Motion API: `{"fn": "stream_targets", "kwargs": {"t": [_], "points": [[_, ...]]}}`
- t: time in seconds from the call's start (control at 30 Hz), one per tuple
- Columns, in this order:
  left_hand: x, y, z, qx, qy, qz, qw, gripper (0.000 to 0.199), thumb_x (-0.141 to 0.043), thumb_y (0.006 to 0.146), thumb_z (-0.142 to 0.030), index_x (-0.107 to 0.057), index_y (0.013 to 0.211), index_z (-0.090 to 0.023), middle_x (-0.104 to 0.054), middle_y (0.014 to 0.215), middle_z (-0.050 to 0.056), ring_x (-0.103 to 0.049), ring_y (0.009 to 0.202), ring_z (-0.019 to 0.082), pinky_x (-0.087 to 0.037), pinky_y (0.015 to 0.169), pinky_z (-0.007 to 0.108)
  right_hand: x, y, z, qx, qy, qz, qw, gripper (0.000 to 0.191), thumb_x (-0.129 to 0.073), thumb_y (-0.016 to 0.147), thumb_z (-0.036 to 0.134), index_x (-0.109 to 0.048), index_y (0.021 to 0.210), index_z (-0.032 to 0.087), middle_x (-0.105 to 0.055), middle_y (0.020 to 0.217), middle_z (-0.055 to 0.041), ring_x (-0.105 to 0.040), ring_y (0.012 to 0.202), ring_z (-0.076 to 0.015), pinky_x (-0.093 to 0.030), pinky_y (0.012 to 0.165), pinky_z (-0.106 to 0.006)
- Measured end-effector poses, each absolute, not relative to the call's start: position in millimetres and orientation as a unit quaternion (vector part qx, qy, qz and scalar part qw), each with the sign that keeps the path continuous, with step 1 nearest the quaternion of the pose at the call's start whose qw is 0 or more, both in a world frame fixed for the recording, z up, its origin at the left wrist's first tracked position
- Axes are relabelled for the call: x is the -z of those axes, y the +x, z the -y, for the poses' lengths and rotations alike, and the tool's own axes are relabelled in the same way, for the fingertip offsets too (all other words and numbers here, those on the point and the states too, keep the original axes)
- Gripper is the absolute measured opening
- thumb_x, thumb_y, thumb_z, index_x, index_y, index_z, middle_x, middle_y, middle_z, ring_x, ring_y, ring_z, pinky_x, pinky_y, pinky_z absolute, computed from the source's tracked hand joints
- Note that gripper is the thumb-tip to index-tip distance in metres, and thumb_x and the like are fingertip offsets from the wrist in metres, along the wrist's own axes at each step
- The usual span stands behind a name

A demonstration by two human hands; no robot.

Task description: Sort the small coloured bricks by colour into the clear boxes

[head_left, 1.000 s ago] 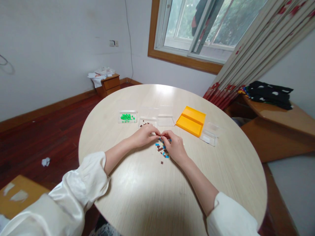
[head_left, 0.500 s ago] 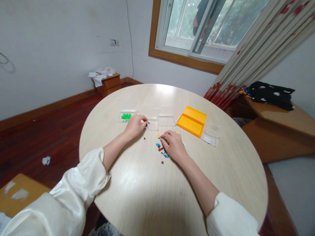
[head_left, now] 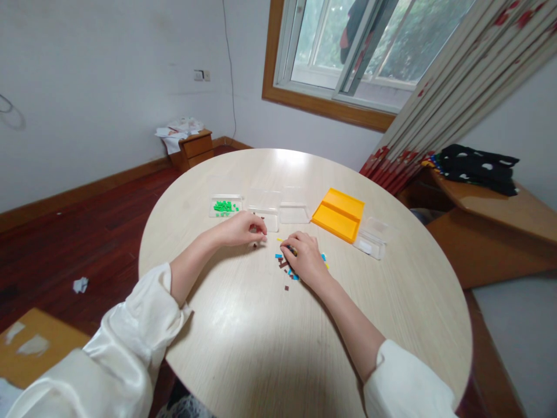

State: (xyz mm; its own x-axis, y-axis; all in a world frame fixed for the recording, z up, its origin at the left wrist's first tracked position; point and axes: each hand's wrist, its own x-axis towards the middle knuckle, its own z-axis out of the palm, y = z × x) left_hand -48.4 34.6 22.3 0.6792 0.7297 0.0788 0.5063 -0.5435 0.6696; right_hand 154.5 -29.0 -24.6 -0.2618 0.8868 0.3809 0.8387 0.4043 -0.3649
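Note:
My left hand (head_left: 244,228) hovers just in front of a clear box (head_left: 270,220) with a few brown pieces in it. Its fingers are bent, thumb and fingertips a little apart, with nothing visible between them. A small brown piece (head_left: 255,245) lies on the table just below that hand. My right hand (head_left: 303,255) is curled over a loose pile of small brown, blue and yellow toy-brick pieces. Something dark and yellowish shows between its thumb and fingers, too small to name. Beside it lie a blue piece (head_left: 278,256) and a brown square piece (head_left: 286,288).
A clear box (head_left: 212,208) of green pieces stands at the left. Another clear box (head_left: 294,220) stands behind the pile. To the right are an open yellow case (head_left: 337,223) and a clear box (head_left: 369,244) with something white inside. All stand on the round table (head_left: 243,337).
My left hand has drawn back from the clear box with brown pieces, toward me, close to the loose brown piece. My right hand stays over the pile, its fingers shifted slightly.

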Motion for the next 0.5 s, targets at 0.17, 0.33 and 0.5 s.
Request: {"fn": "stream_targets", "kwargs": {"t": [0.17, 0.33, 0.5], "points": [[-24.8, -53.4, -35.0, -0.081, 0.867, -0.357, 0.339, 0.021, -0.069, 0.065, -0.025, -0.069, 0.081, -0.012, -0.057, 0.060, -0.002, -0.046, 0.053, 0.008, -0.031, 0.052, 0.020, 22.8, 154.8, 29.6, -0.035, -0.550, 0.794, 0.255, 0.014, -0.050, 0.085, 0.017, -0.061, 0.077, 0.019, -0.060, 0.083, -0.0061, -0.053, 0.087, -0.0207, -0.033, 0.075, -0.034], [-21.4, -53.8, -36.8, -0.036, 0.875, -0.362, 0.321, 0.022, -0.067, 0.065, -0.019, -0.068, 0.085, -0.011, -0.059, 0.065, 0.000, -0.050, 0.058, 0.010, -0.035, 0.056, 0.021, 22.0, 154.6, 29.1, -0.032, -0.564, 0.780, 0.269, 0.013, -0.045, 0.086, 0.016, -0.057, 0.080, 0.019, -0.061, 0.085, -0.0063, -0.052, 0.088, -0.0213, -0.032, 0.076, -0.034], [-18.1, -52.9, -37.6, -0.029, 0.884, -0.348, 0.310, 0.013, -0.059, 0.070, -0.014, -0.067, 0.080, -0.011, -0.063, 0.071, 0.003, -0.053, 0.063, 0.011, -0.037, 0.061, 0.021, 20.8, 153.8, 29.2, -0.030, -0.569, 0.772, 0.282, 0.014, -0.043, 0.087, 0.017, -0.055, 0.081, 0.019, -0.061, 0.084, -0.0064, -0.052, 0.086, -0.0210, -0.031, 0.075, -0.033]]}}
